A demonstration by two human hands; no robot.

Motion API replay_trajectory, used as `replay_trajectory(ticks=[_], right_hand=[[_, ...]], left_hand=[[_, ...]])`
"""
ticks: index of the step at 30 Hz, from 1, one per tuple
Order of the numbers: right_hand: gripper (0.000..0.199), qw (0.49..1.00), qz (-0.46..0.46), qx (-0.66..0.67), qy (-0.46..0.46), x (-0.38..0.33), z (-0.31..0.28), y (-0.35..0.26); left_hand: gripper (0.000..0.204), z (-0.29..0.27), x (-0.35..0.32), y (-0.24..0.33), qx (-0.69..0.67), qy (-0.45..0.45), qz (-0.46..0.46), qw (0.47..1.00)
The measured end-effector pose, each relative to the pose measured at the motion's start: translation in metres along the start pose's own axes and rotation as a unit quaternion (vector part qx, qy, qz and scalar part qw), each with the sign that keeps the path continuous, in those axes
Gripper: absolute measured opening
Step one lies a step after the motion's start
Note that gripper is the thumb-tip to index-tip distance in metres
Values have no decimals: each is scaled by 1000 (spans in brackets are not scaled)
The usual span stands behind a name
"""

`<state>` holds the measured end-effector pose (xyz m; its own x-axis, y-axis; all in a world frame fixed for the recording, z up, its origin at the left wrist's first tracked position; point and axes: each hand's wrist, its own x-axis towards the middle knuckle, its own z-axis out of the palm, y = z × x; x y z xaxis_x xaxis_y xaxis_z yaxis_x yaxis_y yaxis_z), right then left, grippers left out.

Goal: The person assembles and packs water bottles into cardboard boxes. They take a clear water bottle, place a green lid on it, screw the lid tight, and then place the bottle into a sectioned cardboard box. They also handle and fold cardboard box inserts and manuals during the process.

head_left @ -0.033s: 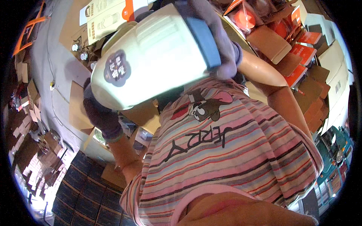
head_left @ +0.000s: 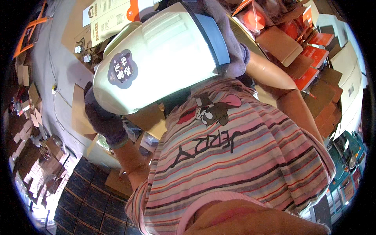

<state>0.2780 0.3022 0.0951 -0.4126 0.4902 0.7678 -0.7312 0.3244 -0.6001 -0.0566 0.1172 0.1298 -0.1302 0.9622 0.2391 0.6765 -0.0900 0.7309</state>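
A large pale container (head_left: 168, 58) with a blue end band and a dark flower-shaped sticker lies tilted across the front of my body. My left hand (head_left: 102, 113), in a dark glove, is against its rounded end, the fingertips partly behind it. At the blue end, my right hand (head_left: 234, 62) wears a greyish-purple glove and grips the container, most of its fingers hidden. A pale curved piece, perhaps a handle, shows along the container's far side.
At the far left of the container lies a printed carton flap (head_left: 111, 19). Opened brown boxes (head_left: 280, 45) with orange and red packages pile up on the right. Dark stacked cartons (head_left: 88, 196) stand at lower left, near a cable (head_left: 55, 90) on the grey floor.
The container has turned slightly, so its sticker sits at a different angle and more of the pale curved piece shows. My left hand has shifted a little to the left.
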Motion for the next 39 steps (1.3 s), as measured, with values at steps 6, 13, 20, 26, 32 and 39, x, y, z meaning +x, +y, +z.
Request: replay_trajectory(ticks=[6, 13, 20, 26, 32, 39], right_hand=[[59, 868, 326, 232, 293, -32, 8, 6], [85, 978, 94, -178, 59, -2, -2, -7], [64, 974, 169, -121, 94, -41, -6, 39], [27, 896, 299, 127, 302, -48, -5, 28], [35, 960, 57, -271, 42, 3, -3, -17], [27, 906, 182, -357, 133, -82, -10, 47]], left_hand=[[45, 7, 12, 65, -370, 122, -33, 920], [49, 15, 9, 58, -251, 105, -29, 962], [52, 1, 8, 56, -131, 103, 36, 985], [47, 2, 7, 60, -372, 141, -43, 917], [43, 18, 8, 30, -432, 110, -103, 889], [45, 4, 11, 69, -408, 120, -36, 904]])
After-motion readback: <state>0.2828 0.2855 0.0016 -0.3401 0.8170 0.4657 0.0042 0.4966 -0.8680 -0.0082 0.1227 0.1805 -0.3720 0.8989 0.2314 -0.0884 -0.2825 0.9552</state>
